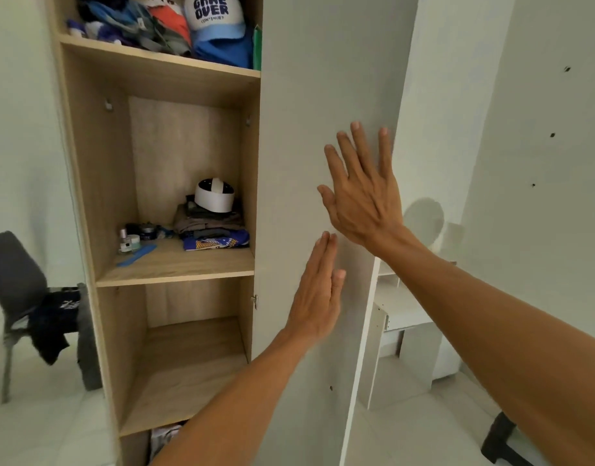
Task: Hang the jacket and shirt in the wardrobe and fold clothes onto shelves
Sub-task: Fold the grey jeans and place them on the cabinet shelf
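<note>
The wooden wardrobe (175,264) stands open on its left half, showing shelves. Its white right door (323,79) is closed. My right hand (360,190) lies flat on that door with fingers spread, holding nothing. My left hand (318,290) presses flat lower on the same door, fingers together. A stack of folded clothes (212,227) sits on the middle shelf with a white headset (215,196) on top. Dark clothes (54,321) hang over a grey chair (10,274) at the left.
The top shelf holds a heap of caps and clothes (175,28). Small bottles (130,242) and a blue comb (136,255) lie on the middle shelf. The shelf below (188,371) is bare. White furniture (410,324) stands at the right, by a white wall.
</note>
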